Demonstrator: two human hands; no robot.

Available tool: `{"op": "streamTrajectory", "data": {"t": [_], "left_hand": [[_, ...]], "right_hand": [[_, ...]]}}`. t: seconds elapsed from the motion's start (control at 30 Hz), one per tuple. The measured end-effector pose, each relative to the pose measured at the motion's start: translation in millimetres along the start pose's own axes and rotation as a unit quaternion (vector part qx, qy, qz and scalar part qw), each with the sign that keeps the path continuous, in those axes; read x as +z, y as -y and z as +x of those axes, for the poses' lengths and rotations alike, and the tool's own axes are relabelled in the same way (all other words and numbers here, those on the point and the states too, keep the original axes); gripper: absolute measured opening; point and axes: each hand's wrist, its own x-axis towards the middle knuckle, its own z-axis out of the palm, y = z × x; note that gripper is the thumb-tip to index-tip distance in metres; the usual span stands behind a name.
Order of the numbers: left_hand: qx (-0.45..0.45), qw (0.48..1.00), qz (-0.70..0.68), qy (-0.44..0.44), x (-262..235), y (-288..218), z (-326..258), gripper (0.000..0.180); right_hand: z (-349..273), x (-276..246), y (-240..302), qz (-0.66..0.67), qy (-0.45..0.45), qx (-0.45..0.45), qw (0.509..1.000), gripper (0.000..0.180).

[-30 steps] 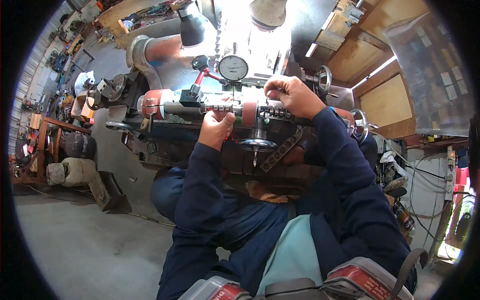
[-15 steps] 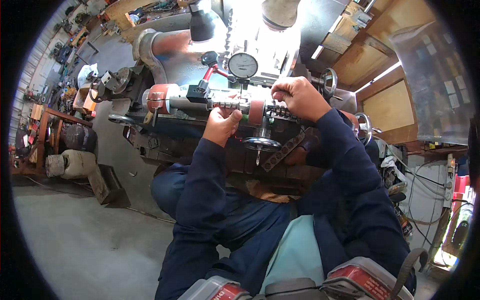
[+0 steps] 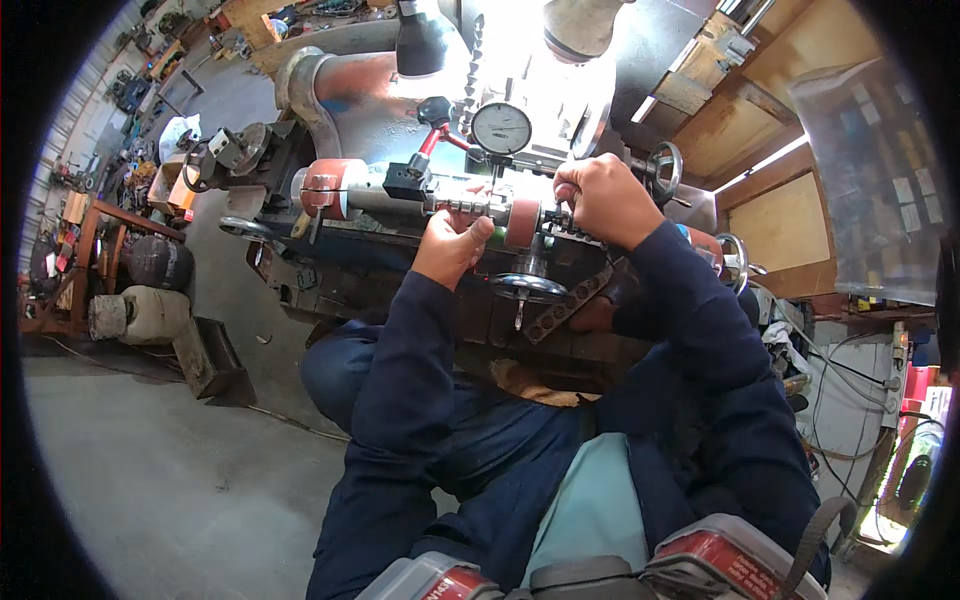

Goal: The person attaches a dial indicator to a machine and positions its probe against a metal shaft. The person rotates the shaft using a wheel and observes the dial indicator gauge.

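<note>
A ribbed metal shaft [image 3: 462, 207] lies across the machine at mid-view. My left hand [image 3: 450, 248] is closed on it from below, thumb up on the near side. My right hand [image 3: 612, 205] is curled in a fist at the shaft's right part, beyond a reddish-brown support [image 3: 521, 222]; its fingertips hide the contact. Above the left hand stands a round dial indicator [image 3: 501, 128], its stem pointing down at the shaft. A red jointed arm [image 3: 431, 143] with a black knob carries it from a black block [image 3: 408, 182] on the machine's bar.
Below the support sits a handwheel [image 3: 528, 288], with a dark perforated strip [image 3: 568, 305] slanting beside it. Other handwheels [image 3: 664, 168] flank the machine. A lamp head [image 3: 428, 42] hangs at the back. A gas cylinder [image 3: 142, 318] and a metal box [image 3: 213, 360] stand on the floor at left.
The view has shifted slightly, so the machine appears a little further right. My right hand's fingers have curled in more at the shaft. My left hand keeps its hold.
</note>
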Motion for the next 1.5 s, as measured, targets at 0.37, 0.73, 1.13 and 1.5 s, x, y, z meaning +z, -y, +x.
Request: {"op": "streamTrajectory", "data": {"t": [0.37,0.73,1.13,1.5], "left_hand": [[-0.004,0.997,-0.08,0.022,-3.9,6.8,2.5,0.08],[-0.003,1.0,-0.003,0.022,-7.8,11.0,2.8,0.042],[0.021,0.98,0.155,-0.121,0.3,16.1,4.6,0.062],[-0.043,0.967,0.23,-0.097,-1.9,-17.5,-7.3,0.065]], "right_hand": [[-3.2,2.8,10.1,-0.056,-0.024,0.016,0.998,0.01],[-11.0,-22.3,-0.8,0.073,-0.068,-0.024,0.995,0.008],[-209.9,-135.1,-94.8,-0.102,-0.196,0.292,0.931,0.032],[-264.5,-77.6,-164.8,0.017,-0.207,0.288,0.935,0.026]]}}
